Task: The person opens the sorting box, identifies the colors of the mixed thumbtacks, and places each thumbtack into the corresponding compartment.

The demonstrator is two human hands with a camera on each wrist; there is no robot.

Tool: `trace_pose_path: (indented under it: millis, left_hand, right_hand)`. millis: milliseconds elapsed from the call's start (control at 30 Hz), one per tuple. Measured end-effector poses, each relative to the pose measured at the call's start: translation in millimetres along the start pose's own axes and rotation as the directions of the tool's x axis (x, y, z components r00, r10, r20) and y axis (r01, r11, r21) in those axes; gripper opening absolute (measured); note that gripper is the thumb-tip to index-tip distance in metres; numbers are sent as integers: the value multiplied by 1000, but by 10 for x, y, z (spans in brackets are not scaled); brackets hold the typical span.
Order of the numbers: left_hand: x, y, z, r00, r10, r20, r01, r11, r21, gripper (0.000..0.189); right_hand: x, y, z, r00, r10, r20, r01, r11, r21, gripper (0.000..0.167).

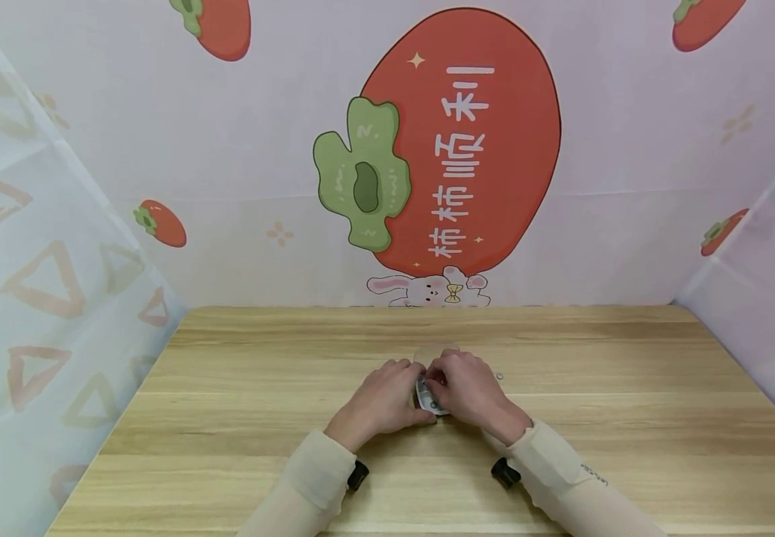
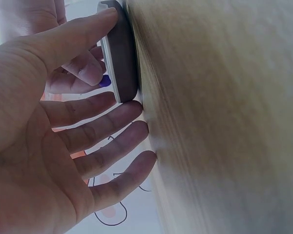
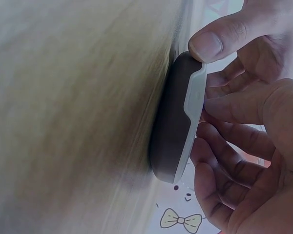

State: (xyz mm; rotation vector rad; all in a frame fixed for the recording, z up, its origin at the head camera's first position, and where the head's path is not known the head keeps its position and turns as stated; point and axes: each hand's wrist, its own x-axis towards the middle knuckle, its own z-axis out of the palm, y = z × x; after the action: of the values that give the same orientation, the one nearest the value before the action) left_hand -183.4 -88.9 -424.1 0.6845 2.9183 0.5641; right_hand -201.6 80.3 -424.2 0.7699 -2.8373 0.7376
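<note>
A flat, rounded case (image 1: 430, 401) lies on the table between the hands, with a pale top; its dark side (image 2: 123, 58) shows in the left wrist view. My left hand (image 1: 387, 395) holds it steady, thumb at the near end and index finger at the far end, other fingers spread with tips at the tabletop. Over the top of the case, my right hand (image 1: 471, 388) pinches a small blue-purple piece (image 2: 105, 81), mostly hidden by the fingertips. In the right wrist view, the left thumb rests on one end of the case (image 3: 173, 122).
A small pale ring (image 1: 500, 376) lies on the wooden table (image 1: 259, 373) to the right of the right hand. Behind the hands is a faint, see-through sheet-like thing (image 1: 427, 352). A printed backdrop (image 1: 280, 149) stands at the table's back edge.
</note>
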Motion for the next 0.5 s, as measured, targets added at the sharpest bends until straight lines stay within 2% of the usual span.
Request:
trace_pose_path:
  millis: [500]
  left_hand:
    - [-2,-1,-6,1000,7,-4,-7,1000,1,57]
  right_hand:
    - [-3,-4,1,1000,8,3,-8,1000,-2,5]
